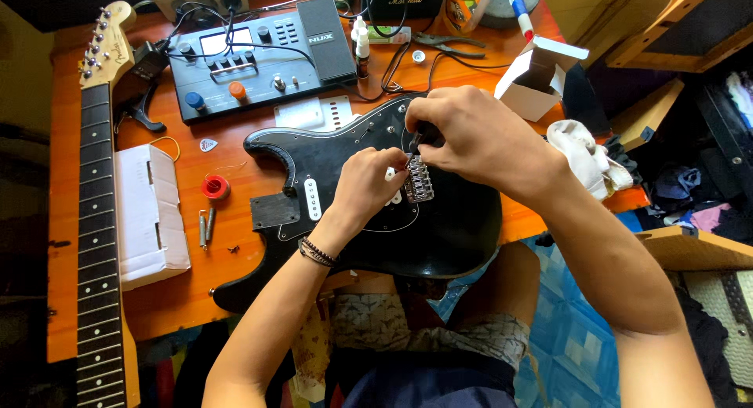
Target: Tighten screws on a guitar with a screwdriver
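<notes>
A black electric guitar body point(439, 227) without its neck lies across the orange table's front edge and my lap. My left hand point(367, 182) rests on the body beside the white pickups, fingertips touching the chrome bridge point(419, 179). Above the bridge, my right hand point(471, 137) is closed around a dark-handled screwdriver point(416, 135) whose tip points down at the bridge. The detached guitar neck point(98, 220) lies along the table's left side.
A dark effects pedal unit point(259, 59) with cables sits at the back. A white cardboard box point(149, 216), a red solder spool point(215, 188), a pick point(208, 145), small springs point(205, 227), pliers point(447, 43), small bottles point(361, 43), an open white box point(537, 78) and a rag point(584, 153) surround the body.
</notes>
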